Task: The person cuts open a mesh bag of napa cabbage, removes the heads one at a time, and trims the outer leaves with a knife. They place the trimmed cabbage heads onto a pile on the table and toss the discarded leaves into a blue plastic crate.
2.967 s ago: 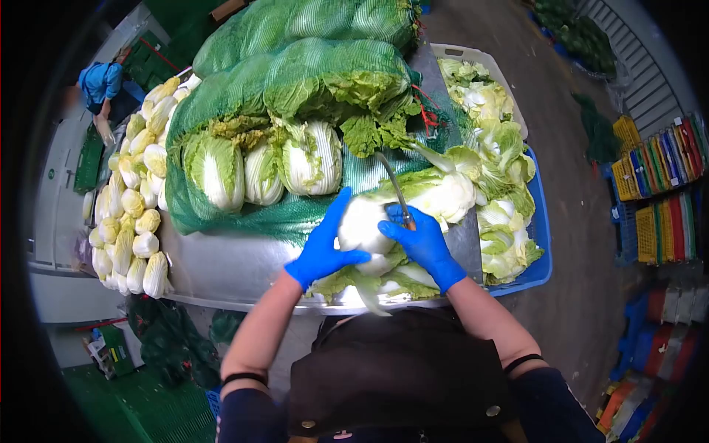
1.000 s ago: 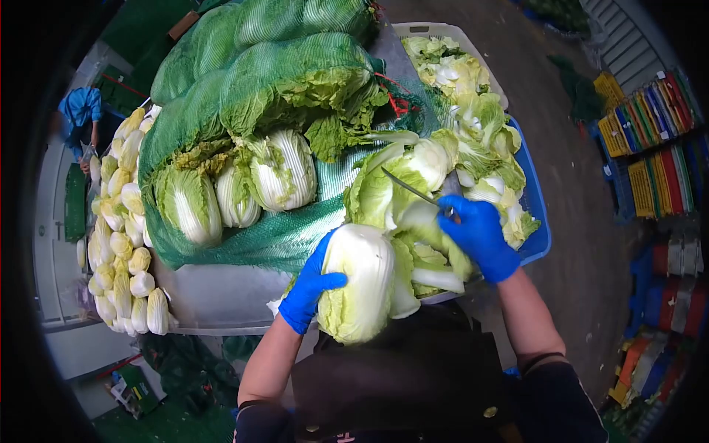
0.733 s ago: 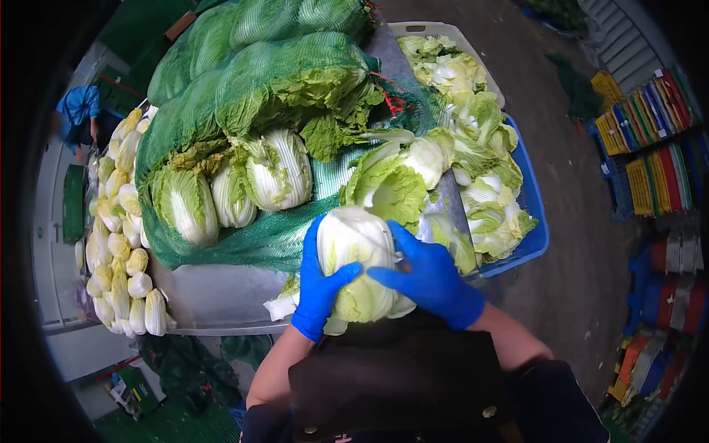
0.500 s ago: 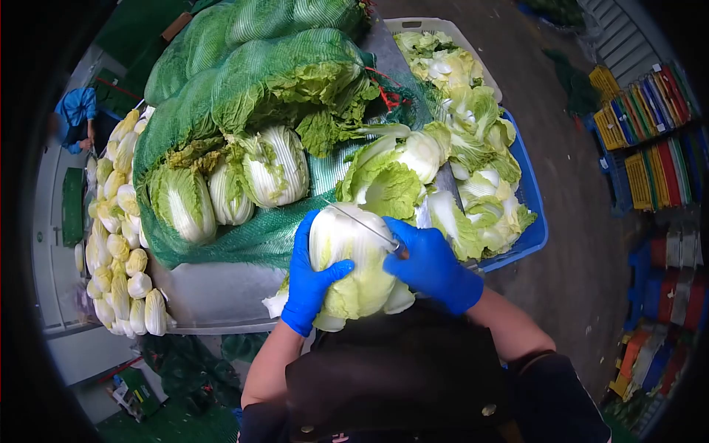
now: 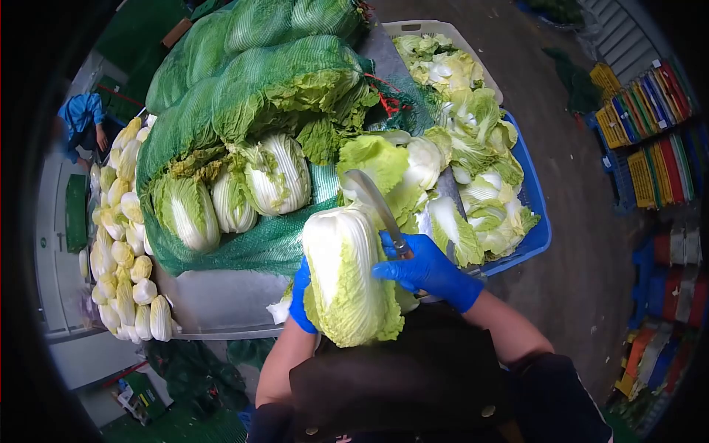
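Observation:
A napa cabbage (image 5: 346, 269) with a white base and pale yellow-green leaves is held upright in front of my apron. My left hand (image 5: 299, 299), in a blue glove, supports it from the left; its fingers are mostly hidden behind the head. In my blue-gloved right hand (image 5: 428, 273) is a knife (image 5: 378, 199), its curved blade pointing up and left past the top of the cabbage. The right thumb lies close to the cabbage's right side. Loose outer leaves (image 5: 377, 162) lie just beyond the blade.
A green mesh sack (image 5: 221, 96) of cabbages (image 5: 277, 173) lies open on the metal table (image 5: 221, 295). Trimmed heads (image 5: 122, 255) are piled at left, near a person in blue (image 5: 81, 122). Leaves fill a blue crate (image 5: 535, 199) and a white crate (image 5: 480, 63) at right. Coloured crates (image 5: 650, 111) are stacked farther right.
The cabbage has turned in my hands and shows a different, leafier side. The knife has swung from lying across its top to standing more upright, blade raised. My left hand slipped further behind the head.

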Motion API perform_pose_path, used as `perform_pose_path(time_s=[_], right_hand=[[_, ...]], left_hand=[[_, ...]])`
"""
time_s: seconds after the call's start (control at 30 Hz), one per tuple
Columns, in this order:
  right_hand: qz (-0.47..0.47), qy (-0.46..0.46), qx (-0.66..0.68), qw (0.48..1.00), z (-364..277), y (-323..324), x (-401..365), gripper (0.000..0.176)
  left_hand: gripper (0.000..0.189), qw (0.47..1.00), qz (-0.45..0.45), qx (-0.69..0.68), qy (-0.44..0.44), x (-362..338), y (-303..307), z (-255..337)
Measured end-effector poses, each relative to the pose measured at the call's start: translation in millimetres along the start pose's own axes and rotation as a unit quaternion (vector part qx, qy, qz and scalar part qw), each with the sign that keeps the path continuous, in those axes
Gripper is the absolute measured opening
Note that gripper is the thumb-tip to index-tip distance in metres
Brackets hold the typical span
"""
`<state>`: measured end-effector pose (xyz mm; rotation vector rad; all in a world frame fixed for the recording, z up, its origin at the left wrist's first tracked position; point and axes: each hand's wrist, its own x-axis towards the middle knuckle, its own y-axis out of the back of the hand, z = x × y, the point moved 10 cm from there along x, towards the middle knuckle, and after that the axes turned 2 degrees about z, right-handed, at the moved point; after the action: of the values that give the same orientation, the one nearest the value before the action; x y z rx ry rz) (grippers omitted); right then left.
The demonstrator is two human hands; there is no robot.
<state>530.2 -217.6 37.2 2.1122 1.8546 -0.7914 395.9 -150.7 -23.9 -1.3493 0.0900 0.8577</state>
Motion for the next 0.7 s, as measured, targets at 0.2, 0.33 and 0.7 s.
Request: perform_pose_path(time_s=[0.2,0.33,0.7], right_hand=[[0.143,0.275,0.038,0.95,0,14,10,0.058],[0.175,0.191,-0.205,0.944,-20,32,7,0.046],[0.267,0.221,-0.32,0.882,-33,53,6,0.064]], left_hand=[[0.086,0.885,-0.089,0.391,-0.238,-22,-77,54],[0.094,0.908,-0.011,0.409,-0.087,-13,-43,36],[0.088,0.998,0.006,0.007,0.06,-27,-11,6]])
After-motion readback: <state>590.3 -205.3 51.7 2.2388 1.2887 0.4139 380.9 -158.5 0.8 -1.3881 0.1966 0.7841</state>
